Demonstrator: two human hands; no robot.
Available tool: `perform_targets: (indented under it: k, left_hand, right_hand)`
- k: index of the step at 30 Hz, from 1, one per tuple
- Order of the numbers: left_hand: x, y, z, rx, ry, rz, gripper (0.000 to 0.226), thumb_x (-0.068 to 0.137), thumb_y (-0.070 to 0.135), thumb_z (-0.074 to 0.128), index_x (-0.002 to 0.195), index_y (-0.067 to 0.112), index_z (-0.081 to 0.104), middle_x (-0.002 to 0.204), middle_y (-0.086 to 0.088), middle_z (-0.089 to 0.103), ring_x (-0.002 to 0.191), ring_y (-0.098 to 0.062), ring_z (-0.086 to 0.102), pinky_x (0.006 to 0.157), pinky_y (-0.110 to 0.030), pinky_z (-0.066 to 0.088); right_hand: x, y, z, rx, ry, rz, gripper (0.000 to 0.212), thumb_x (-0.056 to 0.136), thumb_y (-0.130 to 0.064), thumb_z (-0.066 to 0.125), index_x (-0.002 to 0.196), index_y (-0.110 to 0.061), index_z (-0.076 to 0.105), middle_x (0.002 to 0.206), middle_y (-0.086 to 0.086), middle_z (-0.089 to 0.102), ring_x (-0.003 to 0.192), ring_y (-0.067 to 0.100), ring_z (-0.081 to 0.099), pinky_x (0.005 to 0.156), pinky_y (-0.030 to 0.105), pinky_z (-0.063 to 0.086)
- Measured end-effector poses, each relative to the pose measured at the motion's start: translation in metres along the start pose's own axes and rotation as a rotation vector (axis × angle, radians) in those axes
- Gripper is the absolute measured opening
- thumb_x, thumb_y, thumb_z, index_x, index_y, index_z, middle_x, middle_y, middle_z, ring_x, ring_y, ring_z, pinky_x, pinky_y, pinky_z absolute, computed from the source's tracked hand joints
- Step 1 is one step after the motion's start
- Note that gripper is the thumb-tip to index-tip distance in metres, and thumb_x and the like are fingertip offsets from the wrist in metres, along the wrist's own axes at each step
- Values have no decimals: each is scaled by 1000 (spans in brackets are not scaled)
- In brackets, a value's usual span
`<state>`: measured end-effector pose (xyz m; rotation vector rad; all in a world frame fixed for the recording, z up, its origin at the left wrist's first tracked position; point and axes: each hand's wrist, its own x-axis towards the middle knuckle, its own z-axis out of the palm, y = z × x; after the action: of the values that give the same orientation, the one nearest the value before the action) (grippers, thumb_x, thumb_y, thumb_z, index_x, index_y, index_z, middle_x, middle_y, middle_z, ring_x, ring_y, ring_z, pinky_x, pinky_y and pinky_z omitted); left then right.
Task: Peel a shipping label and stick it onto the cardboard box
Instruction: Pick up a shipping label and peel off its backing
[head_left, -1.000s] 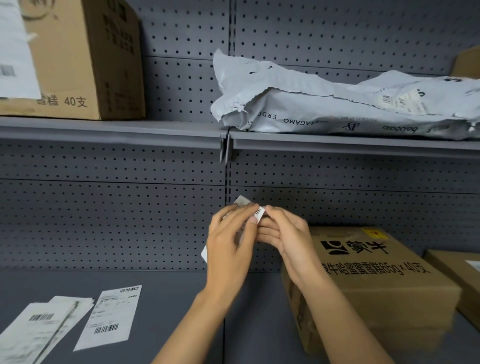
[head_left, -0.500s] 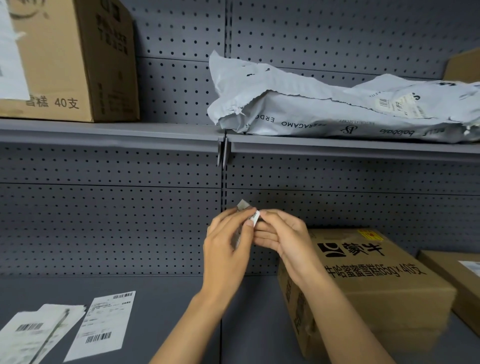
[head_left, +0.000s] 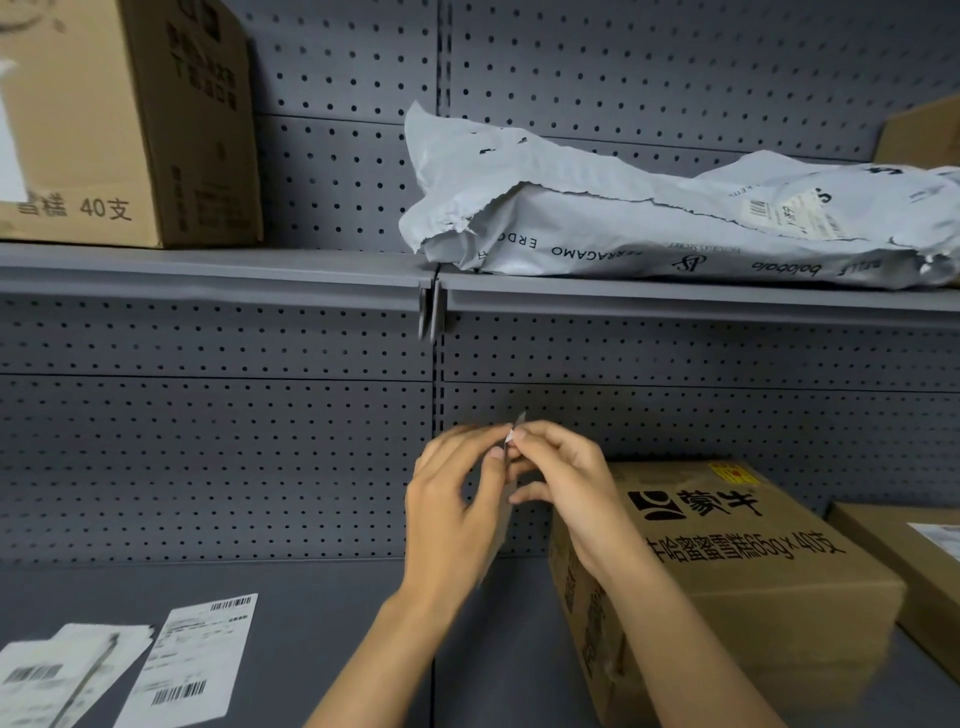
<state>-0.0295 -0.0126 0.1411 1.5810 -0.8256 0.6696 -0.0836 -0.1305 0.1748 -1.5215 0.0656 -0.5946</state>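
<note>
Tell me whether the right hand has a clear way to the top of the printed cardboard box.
Probably yes: the right hand hovers just beside the cardboard box, whose top is bare, though both hands are pinching the label.

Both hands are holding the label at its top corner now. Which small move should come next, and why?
Probably pull the two hands apart to peel the corner open. The left hand and right hand both pinch the top corner of the label, seen edge-on, in the air. Nothing is stuck yet on the top of the cardboard box beside them.
</note>
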Motion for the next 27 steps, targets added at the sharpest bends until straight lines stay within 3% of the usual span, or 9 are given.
perform_targets:
  k: [7,11,16,19,24,27]
  left_hand:
    - [1,7,-1,-45,-22,-78,23,101,24,60,115,29,77,104,18,72,109,-11,60,89,-11,41]
    - [3,12,-3,-146,-32,-201,17,95,36,66,108,38,78,101,21,75,110,-7,61,89,-18,47]
    - [9,12,-5,-296,-49,-394,15,95,25,68,94,34,80,91,14,78,96,-5,68,86,-26,51]
    - [13,10,-5,-378,-115,-517,17,96,19,65,93,25,80,95,9,79,95,-6,70,83,-23,51]
    - [12,6,-4,-405,-143,-627,21,96,21,57,88,22,77,91,0,78,96,-21,71,89,-43,56]
    - [14,5,-6,-402,-118,-658,22,96,21,58,82,23,75,75,7,71,83,-15,63,81,-38,53]
  right_hand:
    - [1,5,4,-100,-20,-61,17,101,-16,54,100,-8,69,77,-5,69,73,9,64,59,28,57]
    - [2,7,5,-150,2,-86,18,102,-17,53,100,-7,68,88,15,72,73,12,64,59,29,57]
    - [4,11,5,-197,-4,-109,15,101,-14,53,94,-12,66,65,-8,64,66,6,62,56,25,55]
    - [4,13,5,-227,3,-105,16,101,-14,53,91,-15,66,65,-6,63,65,9,61,57,28,55]
    - [3,15,7,-271,32,-89,18,98,-13,54,85,-19,65,59,-6,64,60,10,60,61,34,55]
    - [3,15,4,-274,51,-77,18,97,-14,54,83,-20,65,61,-4,63,60,15,60,63,36,55]
